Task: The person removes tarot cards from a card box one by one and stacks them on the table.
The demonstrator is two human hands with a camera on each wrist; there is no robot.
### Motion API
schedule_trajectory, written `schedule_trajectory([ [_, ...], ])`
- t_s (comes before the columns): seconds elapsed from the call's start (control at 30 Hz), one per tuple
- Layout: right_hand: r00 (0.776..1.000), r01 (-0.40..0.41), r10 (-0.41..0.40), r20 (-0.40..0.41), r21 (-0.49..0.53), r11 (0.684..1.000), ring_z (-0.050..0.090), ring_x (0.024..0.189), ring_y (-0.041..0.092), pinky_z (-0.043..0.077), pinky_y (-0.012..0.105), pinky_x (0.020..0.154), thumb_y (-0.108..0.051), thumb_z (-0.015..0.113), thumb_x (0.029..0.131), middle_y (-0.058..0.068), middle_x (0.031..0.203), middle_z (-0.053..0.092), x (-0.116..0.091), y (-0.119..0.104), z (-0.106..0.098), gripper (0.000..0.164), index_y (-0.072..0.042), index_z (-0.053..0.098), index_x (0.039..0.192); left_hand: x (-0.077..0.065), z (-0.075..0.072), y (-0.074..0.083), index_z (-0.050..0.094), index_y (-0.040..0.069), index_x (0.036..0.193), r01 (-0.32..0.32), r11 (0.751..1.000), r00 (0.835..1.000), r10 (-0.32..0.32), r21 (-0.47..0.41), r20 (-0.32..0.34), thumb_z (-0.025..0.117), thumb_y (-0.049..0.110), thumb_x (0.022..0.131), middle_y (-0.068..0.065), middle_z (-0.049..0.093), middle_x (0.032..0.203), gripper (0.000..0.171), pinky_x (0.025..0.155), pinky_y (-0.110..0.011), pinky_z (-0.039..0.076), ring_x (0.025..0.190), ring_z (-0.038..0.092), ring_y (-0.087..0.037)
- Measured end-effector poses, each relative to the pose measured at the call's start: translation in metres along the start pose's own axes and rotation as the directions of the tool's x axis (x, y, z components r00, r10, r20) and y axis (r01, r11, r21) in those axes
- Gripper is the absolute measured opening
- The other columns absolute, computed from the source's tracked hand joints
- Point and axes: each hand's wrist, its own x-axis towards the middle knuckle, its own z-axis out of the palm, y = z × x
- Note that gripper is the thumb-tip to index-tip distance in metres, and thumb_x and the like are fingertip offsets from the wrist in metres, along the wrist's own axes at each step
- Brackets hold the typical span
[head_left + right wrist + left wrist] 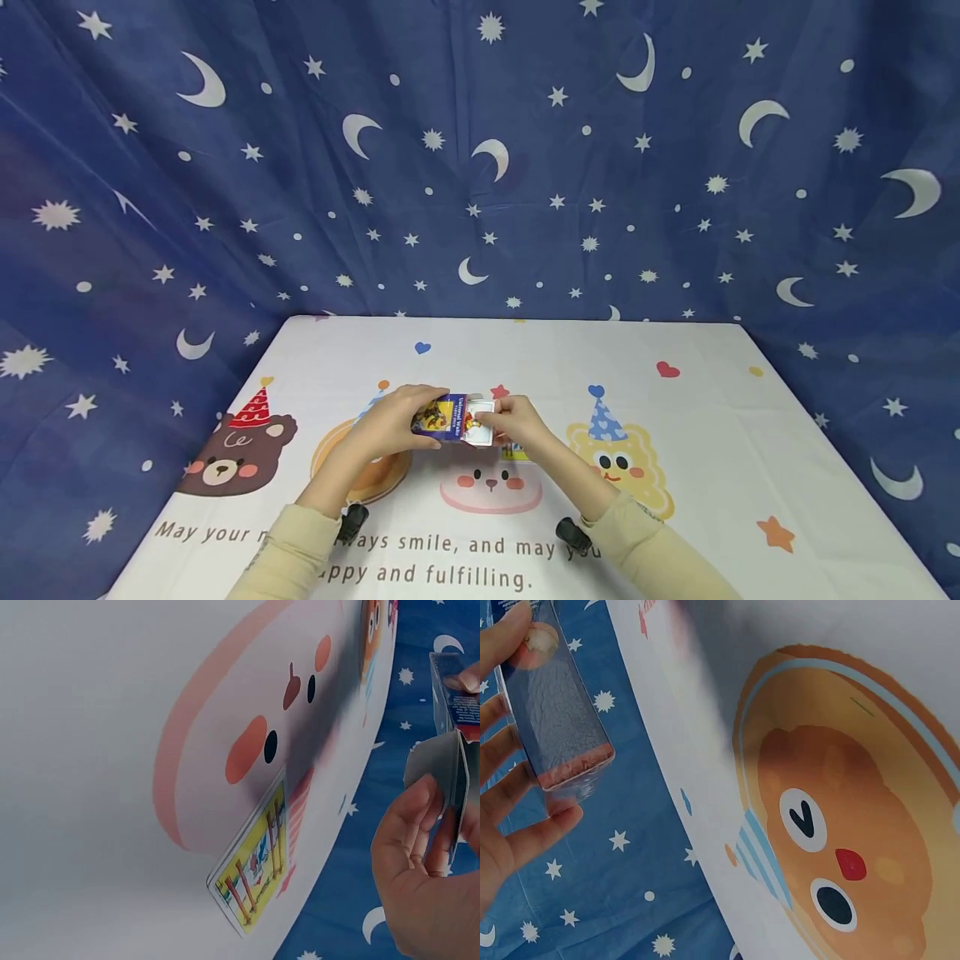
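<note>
A dark blue card box with a yellow picture on its front is held above the table in my left hand. In the left wrist view the thumb is on one edge of the box and the fingers are along the other. My right hand pinches white-bordered picture cards that stick out of the box's open right end. A grey flap stands out at that end in the right wrist view. Below the right hand, a yellow picture card lies on the table.
The white tablecloth is printed with cartoon faces, hearts and lettering. Behind the table hangs a blue curtain with moons and stars. Black straps sit at my wrists near the sleeves.
</note>
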Motion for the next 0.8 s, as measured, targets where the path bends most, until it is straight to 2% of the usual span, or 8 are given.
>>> schedule_trajectory([
  [0.13, 1.0, -0.019, 0.019, -0.002, 0.015, 1.0, 0.06, 0.063, 0.011, 0.058, 0.027, 0.059, -0.007, 0.059, 0.085, 0.015, 0.088, 0.068, -0.002, -0.003, -0.002, 0.022, 0.008, 0.062, 0.1, -0.002, 0.0, -0.002, 0.051, 0.008, 0.134, -0.009, 1.0, 1.0, 0.009, 0.008, -0.002, 0.084, 0.027, 0.068, -0.011, 0.057, 0.131, 0.076, 0.103, -0.048, 0.044, 0.122, 0.053, -0.03],
  [0.4, 0.997, -0.079, 0.079, -0.007, 0.047, 0.996, 0.063, 0.081, 0.017, 0.059, 0.034, 0.073, -0.004, 0.057, 0.082, 0.02, 0.109, 0.064, -0.005, -0.005, -0.009, 0.039, 0.006, 0.055, 0.12, -0.006, -0.001, -0.004, 0.051, 0.008, 0.135, 0.017, 1.0, 1.0, -0.017, 0.004, -0.004, 0.085, 0.026, 0.068, -0.011, 0.057, 0.132, 0.078, 0.103, -0.05, 0.043, 0.123, 0.051, -0.031],
  [0.63, 0.996, -0.093, 0.093, 0.007, 0.066, 0.993, 0.067, 0.082, 0.02, 0.059, 0.036, 0.077, 0.003, 0.062, 0.078, 0.021, 0.107, 0.067, -0.008, -0.006, -0.015, 0.05, 0.002, 0.05, 0.127, -0.007, 0.0, -0.005, 0.051, 0.009, 0.135, 0.034, 0.999, 0.999, -0.034, -0.002, -0.002, 0.084, 0.027, 0.068, -0.011, 0.056, 0.133, 0.077, 0.104, -0.049, 0.043, 0.124, 0.051, -0.031],
  [0.8, 0.997, -0.083, 0.082, 0.004, 0.065, 0.994, 0.068, 0.084, 0.021, 0.059, 0.039, 0.079, 0.004, 0.064, 0.078, 0.021, 0.108, 0.066, -0.011, -0.005, -0.019, 0.05, 0.001, 0.05, 0.126, -0.009, 0.0, -0.007, 0.051, 0.009, 0.135, 0.028, 1.0, 1.0, -0.028, 0.01, -0.009, 0.085, 0.028, 0.067, -0.011, 0.057, 0.132, 0.077, 0.103, -0.049, 0.044, 0.123, 0.052, -0.031],
])
